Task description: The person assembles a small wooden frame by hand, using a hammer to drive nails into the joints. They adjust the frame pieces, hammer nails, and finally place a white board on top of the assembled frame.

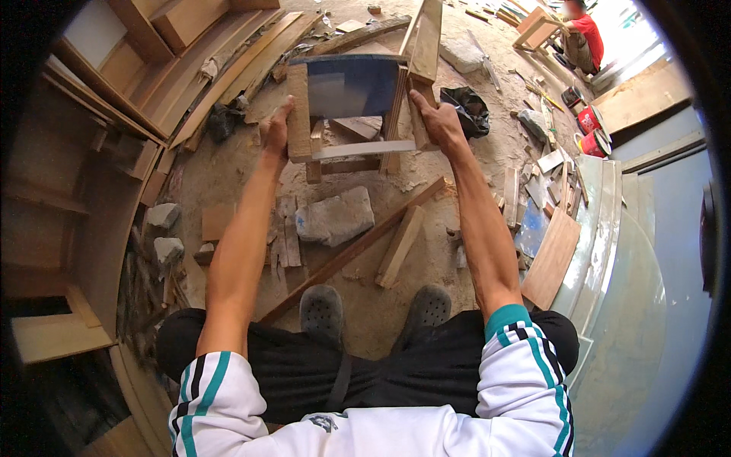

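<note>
Both arms reach forward over the floor. My left hand (277, 133) is closed on the left side board of a box-like wooden frame (299, 114). On the other side, my right hand (440, 123) grips the frame's right side, where a longer wooden board (424, 49) runs up and away. A dark blue panel (354, 85) spans the far part of the frame, and a pale strip (365, 150) crosses its near edge. The fingers behind the boards are partly hidden. Whether the frame rests on anything, I cannot tell.
A grey stone block (336, 216), a long wood strip (354, 250) and a short wood block (400, 246) lie before my feet. Wooden cabinets (91, 198) stand left, glass sheets (620, 305) right. Red cans (590, 143) and a person in red (585, 38) are farther right.
</note>
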Tool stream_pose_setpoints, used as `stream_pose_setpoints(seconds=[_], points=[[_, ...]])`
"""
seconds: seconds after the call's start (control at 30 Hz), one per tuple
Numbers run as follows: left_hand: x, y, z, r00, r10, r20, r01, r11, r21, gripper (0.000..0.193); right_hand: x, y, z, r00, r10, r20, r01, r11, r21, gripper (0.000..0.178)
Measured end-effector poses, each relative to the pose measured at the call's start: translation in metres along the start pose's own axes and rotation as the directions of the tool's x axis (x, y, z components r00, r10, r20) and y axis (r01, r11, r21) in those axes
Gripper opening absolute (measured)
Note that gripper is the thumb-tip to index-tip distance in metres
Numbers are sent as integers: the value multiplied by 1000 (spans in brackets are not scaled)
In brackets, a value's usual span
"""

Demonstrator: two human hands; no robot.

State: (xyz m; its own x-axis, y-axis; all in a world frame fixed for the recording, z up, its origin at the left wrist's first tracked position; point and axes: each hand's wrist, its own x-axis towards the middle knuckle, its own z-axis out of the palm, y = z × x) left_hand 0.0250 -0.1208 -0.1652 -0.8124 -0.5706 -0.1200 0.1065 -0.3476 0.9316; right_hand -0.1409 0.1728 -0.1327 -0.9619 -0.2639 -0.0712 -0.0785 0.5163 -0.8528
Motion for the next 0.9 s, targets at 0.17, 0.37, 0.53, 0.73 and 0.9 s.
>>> stream_pose_setpoints(seconds=[0.17,0.37,0.53,0.73,0.9], points=[[14,31,-26,984,143,-105,-153,984,-92,53,19,-54,13,994,-64,84,61,998,34,76],[10,48,-21,989,139,-56,-137,990,37,64,34,-49,13,991,-134,30,129,982,139,72],[18,28,-19,971,-97,218,83,994,75,78,7,-39,-37,999,-27,46,18,980,200,64],[46,-77,6,987,-156,-29,155,914,375,32,21,21,-92,990,139,27,-140,987,83,72],[69,-142,18,985,-112,133,-88,338,937,47,43,67,-128,975,211,-64,-209,977,49,77]])
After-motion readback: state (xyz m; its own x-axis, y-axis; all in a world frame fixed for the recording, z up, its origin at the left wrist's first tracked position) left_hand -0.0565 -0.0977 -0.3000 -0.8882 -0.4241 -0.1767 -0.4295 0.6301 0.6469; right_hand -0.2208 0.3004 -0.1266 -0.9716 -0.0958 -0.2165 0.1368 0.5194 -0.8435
